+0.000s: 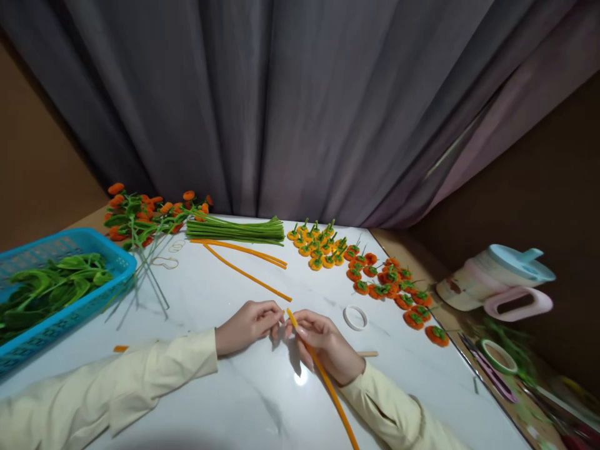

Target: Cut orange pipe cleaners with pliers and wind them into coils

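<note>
Near the middle of the white marbled table, my right hand (325, 340) pinches an orange pipe cleaner (332, 394) close to its upper end; its long part runs down past the bottom edge. Just left of that end is my left hand (250, 325), its thumb and fingertips pressed together, and what they hold, if anything, is too small to name. Loose orange pipe cleaners (248, 273) lie beyond the hands, in front of a bundle of green ones (237, 230). A white ring (355, 317) lies right of my right hand.
A blue basket (112, 281) of green leaves stands at the left, with orange flowers (143, 215) behind it. Yellow pieces (316, 262) and orange pieces (415, 320) sit in groups at the back right. A tumbler (469, 284), scissors (492, 375) and tape roll (499, 356) are at right.
</note>
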`<action>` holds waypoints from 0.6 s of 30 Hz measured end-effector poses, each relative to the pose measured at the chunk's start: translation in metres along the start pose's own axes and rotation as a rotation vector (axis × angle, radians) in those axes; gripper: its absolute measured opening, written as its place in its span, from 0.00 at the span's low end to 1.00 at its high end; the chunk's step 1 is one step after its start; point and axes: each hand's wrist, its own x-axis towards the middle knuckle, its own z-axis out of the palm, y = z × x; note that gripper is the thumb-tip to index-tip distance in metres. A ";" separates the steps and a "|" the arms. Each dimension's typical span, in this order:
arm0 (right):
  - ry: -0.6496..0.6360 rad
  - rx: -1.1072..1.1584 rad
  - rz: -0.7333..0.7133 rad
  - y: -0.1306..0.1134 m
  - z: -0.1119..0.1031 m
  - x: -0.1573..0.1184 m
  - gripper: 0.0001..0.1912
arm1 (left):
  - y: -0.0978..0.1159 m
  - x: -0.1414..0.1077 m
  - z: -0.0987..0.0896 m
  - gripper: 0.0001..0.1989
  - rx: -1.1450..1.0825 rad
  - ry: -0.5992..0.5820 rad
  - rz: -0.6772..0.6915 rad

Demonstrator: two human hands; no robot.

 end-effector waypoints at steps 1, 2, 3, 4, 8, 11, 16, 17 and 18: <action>-0.005 0.032 0.000 0.000 -0.001 0.000 0.13 | 0.001 0.000 -0.001 0.22 -0.012 -0.001 -0.018; -0.013 0.074 0.012 -0.001 -0.002 0.000 0.14 | 0.001 -0.001 -0.002 0.23 -0.013 -0.010 -0.031; -0.026 0.120 0.033 -0.003 -0.002 0.000 0.16 | 0.002 -0.001 -0.003 0.23 -0.008 -0.009 -0.033; -0.044 0.161 0.061 -0.005 -0.002 0.000 0.16 | 0.002 -0.001 -0.003 0.23 0.000 -0.008 -0.031; -0.142 0.204 0.150 -0.006 0.001 -0.004 0.11 | 0.003 -0.001 -0.003 0.22 0.057 0.016 0.020; -0.181 0.174 0.171 0.000 0.004 -0.004 0.16 | 0.001 -0.004 -0.002 0.21 0.139 0.014 0.092; -0.179 0.108 0.163 0.007 0.003 0.001 0.16 | 0.001 -0.011 0.003 0.18 0.282 0.031 0.142; -0.154 0.089 0.148 0.006 0.002 0.002 0.16 | 0.002 -0.012 0.003 0.18 0.303 0.039 0.145; -0.124 0.074 0.134 0.006 0.002 0.002 0.16 | 0.002 -0.013 0.004 0.17 0.320 0.045 0.149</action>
